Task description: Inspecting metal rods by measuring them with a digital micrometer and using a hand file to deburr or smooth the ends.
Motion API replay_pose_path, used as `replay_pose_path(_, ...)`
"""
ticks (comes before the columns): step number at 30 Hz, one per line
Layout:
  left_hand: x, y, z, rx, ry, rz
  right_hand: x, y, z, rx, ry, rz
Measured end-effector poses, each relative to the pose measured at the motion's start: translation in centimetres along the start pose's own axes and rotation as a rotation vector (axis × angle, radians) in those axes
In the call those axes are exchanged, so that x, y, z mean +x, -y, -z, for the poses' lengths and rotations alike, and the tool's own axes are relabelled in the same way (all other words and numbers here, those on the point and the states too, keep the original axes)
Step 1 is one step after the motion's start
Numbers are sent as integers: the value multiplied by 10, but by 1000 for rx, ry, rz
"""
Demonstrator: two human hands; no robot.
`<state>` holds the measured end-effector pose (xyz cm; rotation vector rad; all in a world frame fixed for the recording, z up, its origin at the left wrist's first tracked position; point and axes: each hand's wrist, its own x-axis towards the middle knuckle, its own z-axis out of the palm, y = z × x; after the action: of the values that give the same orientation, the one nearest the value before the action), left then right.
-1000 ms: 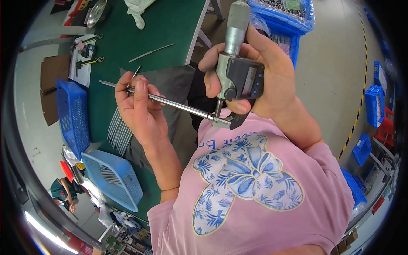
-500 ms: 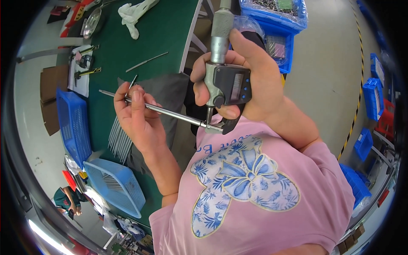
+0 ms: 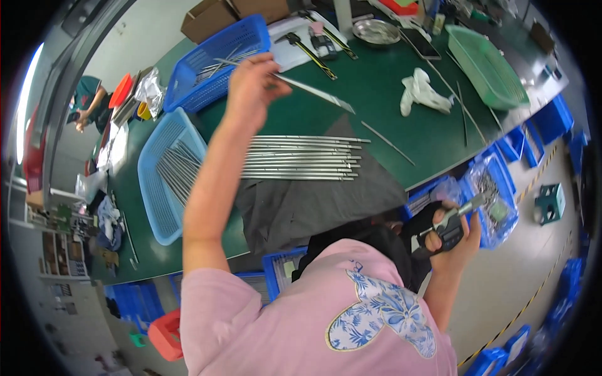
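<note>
I am seeing the light blue basket (image 3: 164,182) lying at the left of the green table (image 3: 376,100), with a row of steel rods (image 3: 301,158) beside it on a grey cloth (image 3: 313,200). My left hand (image 3: 251,78) is gripping one long steel rod (image 3: 313,93) above the dark blue basket (image 3: 213,59). Off the table's edge, my right hand (image 3: 454,241) is clasping a digital micrometer (image 3: 448,229).

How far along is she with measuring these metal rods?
Some rods already lie in the dark blue basket, over which the left hand holds one rod. The right hand holds the digital micrometer down by the lap. A row of rods waits on the grey cloth.
</note>
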<state>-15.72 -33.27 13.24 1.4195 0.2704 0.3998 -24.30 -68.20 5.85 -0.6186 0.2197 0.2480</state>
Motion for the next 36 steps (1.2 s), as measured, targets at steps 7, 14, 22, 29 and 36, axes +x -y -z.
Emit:
replay_pose_path(7, 171, 14, 191, -9, -459, 180, 16, -1, -9, -354, -39, 49)
replay_pose_path(14, 238, 37, 222, 88, -464, 486, 101, 16, -54, -1323, -194, 179)
replay_pose_path(22, 150, 27, 131, 1125, 86, -493, 211, 15, -66, -1802, -113, 206)
replay_pose_path(29, 14, 53, 20, 1226, 1053, -687, 212, 3, -82, -2197, -258, 607)
replay_pose_path(36, 23, 68, 17, 1175, 1154, -296, 136, -29, -48, -2197, 217, 851)
